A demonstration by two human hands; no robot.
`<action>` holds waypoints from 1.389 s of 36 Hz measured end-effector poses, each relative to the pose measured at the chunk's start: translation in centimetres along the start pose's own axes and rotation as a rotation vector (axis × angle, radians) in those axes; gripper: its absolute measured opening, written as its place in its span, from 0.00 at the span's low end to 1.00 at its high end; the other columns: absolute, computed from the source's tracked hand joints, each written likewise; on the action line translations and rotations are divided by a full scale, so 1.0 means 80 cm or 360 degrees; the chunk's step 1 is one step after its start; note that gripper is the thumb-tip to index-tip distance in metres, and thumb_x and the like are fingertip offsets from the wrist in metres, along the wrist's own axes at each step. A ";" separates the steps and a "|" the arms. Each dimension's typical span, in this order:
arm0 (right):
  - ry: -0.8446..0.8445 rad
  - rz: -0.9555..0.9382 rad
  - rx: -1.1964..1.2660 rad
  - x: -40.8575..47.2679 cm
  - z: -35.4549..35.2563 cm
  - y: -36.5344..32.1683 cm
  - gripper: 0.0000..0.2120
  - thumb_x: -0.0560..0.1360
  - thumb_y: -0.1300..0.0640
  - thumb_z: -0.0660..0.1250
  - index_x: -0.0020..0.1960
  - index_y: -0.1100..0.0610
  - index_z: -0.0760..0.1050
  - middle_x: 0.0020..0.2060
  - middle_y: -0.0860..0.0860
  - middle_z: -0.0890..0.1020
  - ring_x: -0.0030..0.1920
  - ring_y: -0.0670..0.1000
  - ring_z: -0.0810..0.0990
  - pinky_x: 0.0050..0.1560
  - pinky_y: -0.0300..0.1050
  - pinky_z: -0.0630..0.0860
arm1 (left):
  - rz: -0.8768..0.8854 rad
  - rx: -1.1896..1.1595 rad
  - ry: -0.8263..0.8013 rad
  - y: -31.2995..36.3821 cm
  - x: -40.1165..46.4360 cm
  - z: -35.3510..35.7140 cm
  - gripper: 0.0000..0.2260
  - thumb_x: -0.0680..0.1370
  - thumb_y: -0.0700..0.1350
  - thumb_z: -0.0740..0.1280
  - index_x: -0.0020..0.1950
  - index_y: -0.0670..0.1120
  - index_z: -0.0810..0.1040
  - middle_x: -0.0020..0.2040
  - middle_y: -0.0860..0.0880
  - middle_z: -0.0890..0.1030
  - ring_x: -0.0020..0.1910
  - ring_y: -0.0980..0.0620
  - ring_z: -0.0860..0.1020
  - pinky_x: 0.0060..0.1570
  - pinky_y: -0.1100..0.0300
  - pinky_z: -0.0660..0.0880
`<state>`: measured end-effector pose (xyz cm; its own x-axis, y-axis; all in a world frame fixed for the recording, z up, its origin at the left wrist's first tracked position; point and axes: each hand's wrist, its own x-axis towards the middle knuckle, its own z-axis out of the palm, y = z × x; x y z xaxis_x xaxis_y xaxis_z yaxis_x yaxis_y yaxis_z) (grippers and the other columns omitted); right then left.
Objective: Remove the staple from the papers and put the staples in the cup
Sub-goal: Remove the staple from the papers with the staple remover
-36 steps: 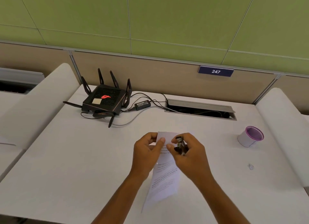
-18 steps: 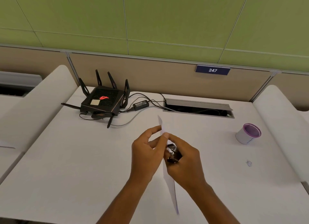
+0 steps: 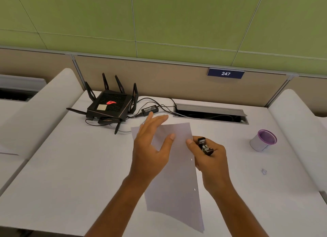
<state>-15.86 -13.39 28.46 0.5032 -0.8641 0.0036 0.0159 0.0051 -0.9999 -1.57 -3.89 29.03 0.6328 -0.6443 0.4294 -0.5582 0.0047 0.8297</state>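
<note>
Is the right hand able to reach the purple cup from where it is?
Probably yes. The cup stands on the right hand's own side with only bare desk between them. That hand holds a staple remover and the paper's edge, though.

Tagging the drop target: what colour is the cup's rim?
Purple rim on a white cup, clearest in the head view.

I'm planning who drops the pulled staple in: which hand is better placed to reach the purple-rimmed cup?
Right. The right hand already holds the staple remover and sits on the cup's side of the papers. The left hand lies spread across the papers, farther away.
</note>
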 end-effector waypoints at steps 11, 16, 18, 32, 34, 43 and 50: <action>-0.0224 0.0390 0.0367 0.002 -0.009 -0.008 0.16 0.71 0.46 0.79 0.51 0.57 0.86 0.38 0.61 0.79 0.26 0.51 0.65 0.27 0.41 0.68 | -0.0107 -0.0056 -0.0252 0.017 0.026 -0.008 0.28 0.80 0.47 0.75 0.78 0.55 0.70 0.56 0.60 0.82 0.61 0.71 0.77 0.86 0.37 0.46; -0.0330 0.0499 0.0482 0.001 -0.010 -0.009 0.18 0.68 0.47 0.80 0.50 0.58 0.86 0.38 0.58 0.81 0.25 0.49 0.65 0.27 0.40 0.68 | -0.0139 -0.0190 -0.0217 0.019 0.034 -0.008 0.26 0.81 0.44 0.75 0.78 0.51 0.74 0.55 0.53 0.87 0.58 0.58 0.83 0.65 0.72 0.74; -0.0355 0.0543 0.0515 0.001 -0.010 -0.009 0.17 0.68 0.48 0.80 0.50 0.59 0.86 0.38 0.56 0.81 0.25 0.48 0.65 0.26 0.39 0.67 | -0.0173 -0.0227 -0.0236 0.018 0.036 -0.009 0.26 0.80 0.43 0.75 0.78 0.50 0.75 0.53 0.52 0.87 0.57 0.57 0.84 0.58 0.79 0.72; -0.0360 0.0620 0.0568 0.007 -0.007 -0.011 0.16 0.67 0.49 0.81 0.48 0.57 0.86 0.39 0.56 0.82 0.24 0.48 0.64 0.28 0.40 0.65 | -0.0282 -0.0171 -0.0378 0.007 0.048 -0.006 0.33 0.79 0.44 0.78 0.81 0.53 0.69 0.47 0.67 0.86 0.55 0.73 0.79 0.51 0.84 0.70; -0.0357 0.0623 0.0571 0.009 -0.006 -0.011 0.16 0.67 0.49 0.81 0.49 0.57 0.86 0.39 0.56 0.83 0.24 0.48 0.64 0.27 0.40 0.66 | -0.0274 -0.0151 -0.0373 0.006 0.050 -0.005 0.32 0.79 0.45 0.78 0.81 0.51 0.70 0.47 0.74 0.83 0.55 0.77 0.78 0.51 0.84 0.69; -0.0364 0.0595 0.0522 0.015 -0.004 -0.007 0.19 0.68 0.48 0.80 0.52 0.60 0.86 0.40 0.58 0.82 0.24 0.48 0.65 0.27 0.40 0.67 | -0.0335 -0.0192 -0.0246 0.007 0.051 0.007 0.32 0.80 0.43 0.76 0.81 0.54 0.67 0.47 0.57 0.86 0.52 0.69 0.81 0.51 0.81 0.73; -0.0298 0.0572 0.0424 0.021 -0.004 -0.003 0.17 0.71 0.50 0.78 0.53 0.61 0.86 0.42 0.61 0.82 0.24 0.48 0.67 0.27 0.40 0.67 | -0.0337 -0.0119 -0.0189 -0.010 0.051 0.011 0.23 0.81 0.43 0.75 0.75 0.48 0.76 0.47 0.81 0.79 0.54 0.80 0.76 0.49 0.86 0.68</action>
<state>-15.26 -15.01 28.70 0.6641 -0.6786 -0.3138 0.0209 0.4365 -0.8995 0.96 -7.20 29.81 0.6617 -0.7221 0.2018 -0.3758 -0.0865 0.9227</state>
